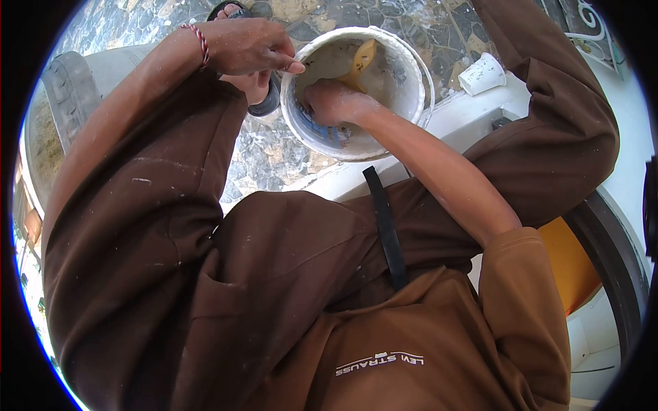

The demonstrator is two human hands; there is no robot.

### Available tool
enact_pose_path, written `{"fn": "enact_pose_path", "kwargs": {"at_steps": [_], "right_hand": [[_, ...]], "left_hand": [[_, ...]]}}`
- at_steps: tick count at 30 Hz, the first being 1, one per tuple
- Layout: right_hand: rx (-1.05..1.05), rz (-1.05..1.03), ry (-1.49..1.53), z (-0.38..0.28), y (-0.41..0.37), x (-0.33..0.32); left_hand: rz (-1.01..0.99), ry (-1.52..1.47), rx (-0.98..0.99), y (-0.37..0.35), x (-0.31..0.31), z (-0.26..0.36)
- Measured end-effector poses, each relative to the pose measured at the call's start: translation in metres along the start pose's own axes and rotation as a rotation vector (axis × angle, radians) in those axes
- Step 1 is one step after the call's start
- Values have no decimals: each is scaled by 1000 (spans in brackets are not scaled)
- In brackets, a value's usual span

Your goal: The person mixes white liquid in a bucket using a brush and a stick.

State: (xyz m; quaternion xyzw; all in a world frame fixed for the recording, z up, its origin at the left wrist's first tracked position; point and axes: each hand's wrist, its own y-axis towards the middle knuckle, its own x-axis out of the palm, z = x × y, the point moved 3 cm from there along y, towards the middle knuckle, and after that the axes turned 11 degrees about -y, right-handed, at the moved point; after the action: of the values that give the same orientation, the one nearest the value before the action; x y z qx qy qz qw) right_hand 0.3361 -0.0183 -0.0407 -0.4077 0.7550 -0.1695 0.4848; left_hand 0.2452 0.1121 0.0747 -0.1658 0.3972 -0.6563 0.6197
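A white bucket (290,130) with a wire handle stands between my legs, its inside coated with pale, whitish residue. My right hand (336,103) reaches down into it, fingers curled around a paintbrush (362,61) whose yellowish, stained handle sticks up past the thumb side. The brush's lower end is hidden by the hand. Bluish marks show on the inner wall just below the fingers. At the bucket's upper left rim, my left hand (257,51) is closed with thumb and fingertips on the edge. A red, white and black cord circles the left wrist.
A white plastic cup (482,74) lies tipped on the ledge to the right of the bucket. Left of my leg stands a large grey container (75,89). Irregular stone paving (267,147) lies below, with white ornamental metalwork (591,31) at the upper right.
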Motion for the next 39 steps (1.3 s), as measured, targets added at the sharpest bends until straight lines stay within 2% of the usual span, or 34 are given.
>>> {"fn": "enact_pose_path", "kwargs": {"at_steps": [3, 5, 8, 12, 14, 18, 31, 39], "right_hand": [[-19, 25, 8, 0, 0, 1], [-24, 57, 12, 0, 1, 4], [-33, 123, 25, 0, 1, 7], [-21, 162, 51, -2, 1, 7], [-25, 169, 32, -4, -1, 2], [-16, 239, 84, 1, 5, 2], [105, 264, -31, 3, 14, -11], [55, 133, -26, 5, 7, -16]], "left_hand": [[15, 13, -8, 0, 2, -5], [95, 152, 122, 0, 2, -7], [22, 65, 37, 2, 3, -8], [53, 78, 85, 1, 3, -7], [-6, 16, 28, 1, 3, -6], [32, 15, 40, 2, 2, -7], [15, 6, 31, 3, 0, -6], [104, 4, 68, -2, 0, -7]]}}
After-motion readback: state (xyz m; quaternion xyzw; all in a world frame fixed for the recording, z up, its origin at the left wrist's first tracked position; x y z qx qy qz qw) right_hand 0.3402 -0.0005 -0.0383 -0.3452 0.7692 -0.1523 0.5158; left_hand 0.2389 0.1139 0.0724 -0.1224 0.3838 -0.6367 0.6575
